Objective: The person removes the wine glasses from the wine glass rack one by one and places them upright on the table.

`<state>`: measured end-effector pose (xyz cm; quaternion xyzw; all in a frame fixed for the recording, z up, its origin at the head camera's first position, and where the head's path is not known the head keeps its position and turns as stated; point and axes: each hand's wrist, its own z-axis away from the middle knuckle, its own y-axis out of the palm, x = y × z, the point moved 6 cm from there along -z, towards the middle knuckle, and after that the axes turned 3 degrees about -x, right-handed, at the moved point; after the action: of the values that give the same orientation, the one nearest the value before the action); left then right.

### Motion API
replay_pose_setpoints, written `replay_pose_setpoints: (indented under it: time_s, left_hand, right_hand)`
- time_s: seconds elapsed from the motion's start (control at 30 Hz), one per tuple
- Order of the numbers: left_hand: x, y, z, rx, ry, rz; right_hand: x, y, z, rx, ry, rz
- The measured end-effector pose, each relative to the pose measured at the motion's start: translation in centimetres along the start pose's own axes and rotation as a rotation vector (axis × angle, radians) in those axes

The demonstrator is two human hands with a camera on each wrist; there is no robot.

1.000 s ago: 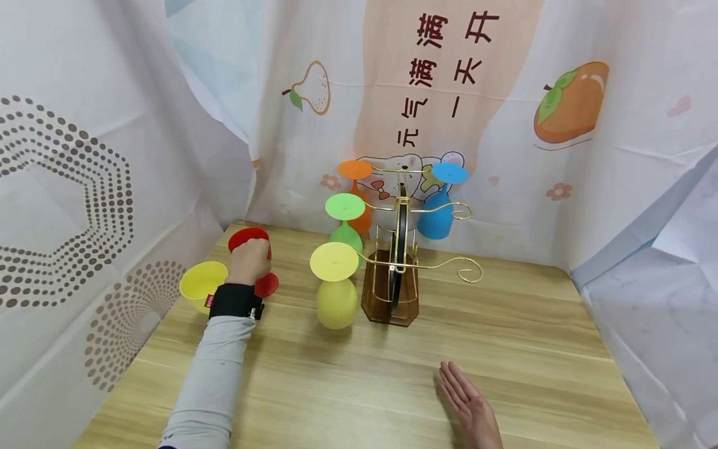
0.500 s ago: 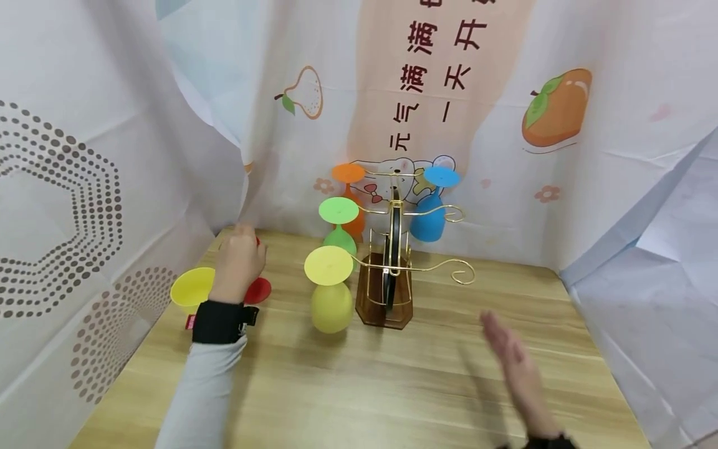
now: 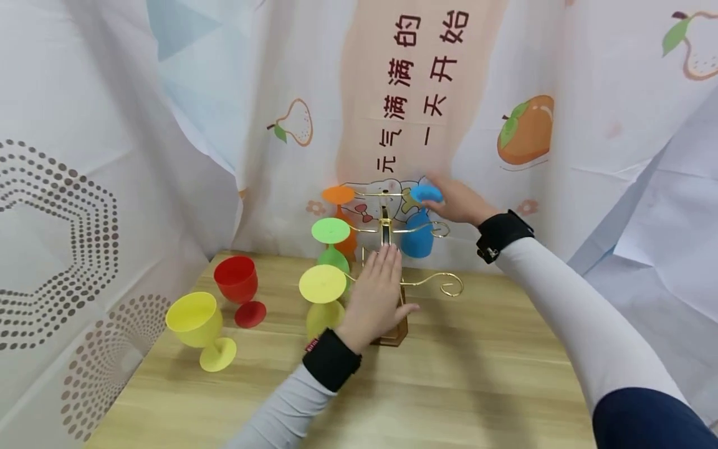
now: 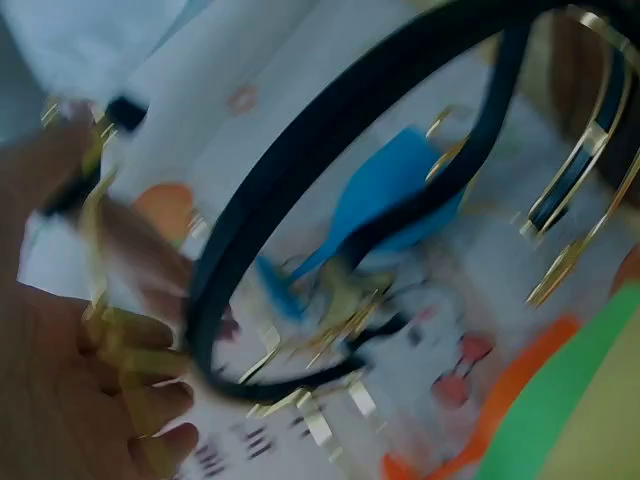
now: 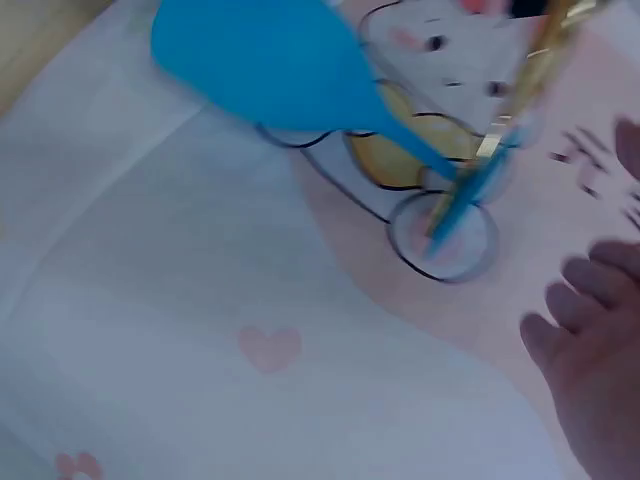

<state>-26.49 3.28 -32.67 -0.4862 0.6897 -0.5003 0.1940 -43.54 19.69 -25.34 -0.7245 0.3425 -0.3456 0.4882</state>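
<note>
A gold-wire goblet rack (image 3: pixel 412 283) with a black ring band (image 4: pixel 225 230) and wooden base (image 3: pixel 397 333) stands mid-table. My left hand (image 3: pixel 377 299), fingers straight, overlaps its front in the head view. A blue goblet (image 3: pixel 417 237) hangs upside down by its foot at the rack's back right. My right hand (image 3: pixel 462 201) has thumb and fingers spread around the edge of that foot; in the right wrist view a gap shows between fingertips and foot. On the rack's left side hang an orange goblet (image 3: pixel 346 234), a green goblet (image 3: pixel 333 255) and a yellow goblet (image 3: pixel 325 318).
At the table's left, a red goblet (image 3: pixel 235 280) and a second yellow goblet (image 3: pixel 196 321) stand upright. Curled wire ends (image 3: pixel 450 285) stick out on the rack's right. A printed curtain (image 3: pixel 303 206) hangs close behind the rack.
My left hand has let go of the red goblet and moved right to the rack. From the front right, my right hand has risen to the blue goblet's foot. The head view has shifted.
</note>
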Motion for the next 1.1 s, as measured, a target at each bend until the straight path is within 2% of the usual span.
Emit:
replay_pose_setpoints:
  time_s: [0.03,0.1,0.2,0.4,0.5,0.6,0.73,0.87,1.0,1.1]
  left_hand:
    - [-0.4,0.5,0.0,-0.019,0.014,-0.082]
    - [-0.9,1.0,0.2,-0.072,0.023,-0.183]
    - [-1.9,1.2,0.7,-0.140,0.048,-0.262]
    - [-2.0,1.2,1.3,-0.195,0.052,-0.247]
    - [-1.7,1.1,1.4,-0.220,0.050,-0.251]
    - [-1.5,1.1,1.4,-0.244,0.057,-0.251]
    - [-1.5,0.9,1.5,-0.246,0.060,-0.249]
    - [-1.3,1.0,1.6,-0.229,0.059,-0.238]
    - [-1.5,1.0,1.3,-0.246,0.045,-0.194]
    - [-1.2,1.0,0.9,-0.245,0.022,-0.127]
  right_hand:
    - [0.0,0.6,-0.8,0.030,-0.029,0.025]
    - [-0.2,1.6,-1.8,0.069,-0.071,0.072]
    - [-1.3,2.9,-0.9,0.083,-0.084,0.112]
    - [-2.7,2.5,0.5,-0.029,-0.103,0.226]
    - [-3.3,2.2,0.1,-0.088,-0.101,0.281]
    - [-3.6,2.1,-0.7,-0.130,-0.104,0.287]
    - [-2.3,2.1,-1.7,-0.189,-0.178,0.294]
    - [0.7,2.1,-1.9,-0.217,-0.318,0.280]
    - [2.2,1.7,0.2,-0.234,-0.404,0.233]
    - [1.1,1.2,2.7,-0.266,-0.383,0.182]
